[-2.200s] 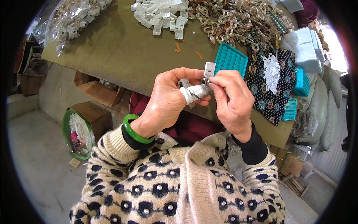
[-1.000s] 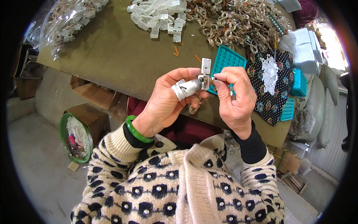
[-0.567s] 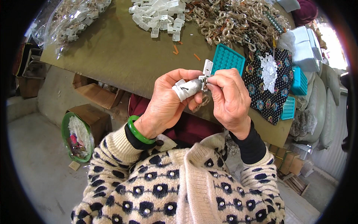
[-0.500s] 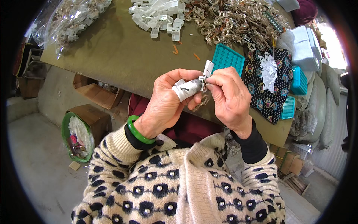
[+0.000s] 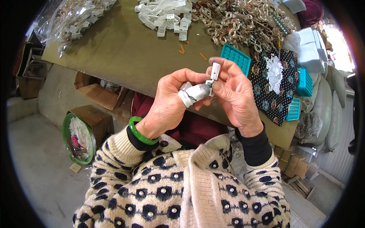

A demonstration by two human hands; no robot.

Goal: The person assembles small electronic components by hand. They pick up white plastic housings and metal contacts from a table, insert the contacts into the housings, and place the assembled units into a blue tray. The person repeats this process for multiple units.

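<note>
A small white plastic housing [image 5: 215, 71] stands upright between my hands over the table's near edge. My left hand [image 5: 163, 102] is closed on its lower end, thumb against a finger wrapped in white, with a greyish tip. A green bangle [image 5: 134, 127] circles that wrist. My right hand [image 5: 239, 98] presses its thumb on the housing's lower part, where a small metallic piece shows, while its index finger curls behind the top. What lies beneath the fingertips is hidden.
White housings [image 5: 167, 17] and clear coiled cords [image 5: 243, 22] are heaped at the back of the table [image 5: 114, 57]. A teal tray [image 5: 236, 59] lies beyond my right hand, beside white chips [image 5: 274, 74] on patterned cloth [image 5: 266, 104]. A green basin [image 5: 65, 131] stands at left.
My right hand has turned: its fingers have risen behind the housing, and its thumb now lies across the lower part. The left hand keeps its grip, shifted slightly right.
</note>
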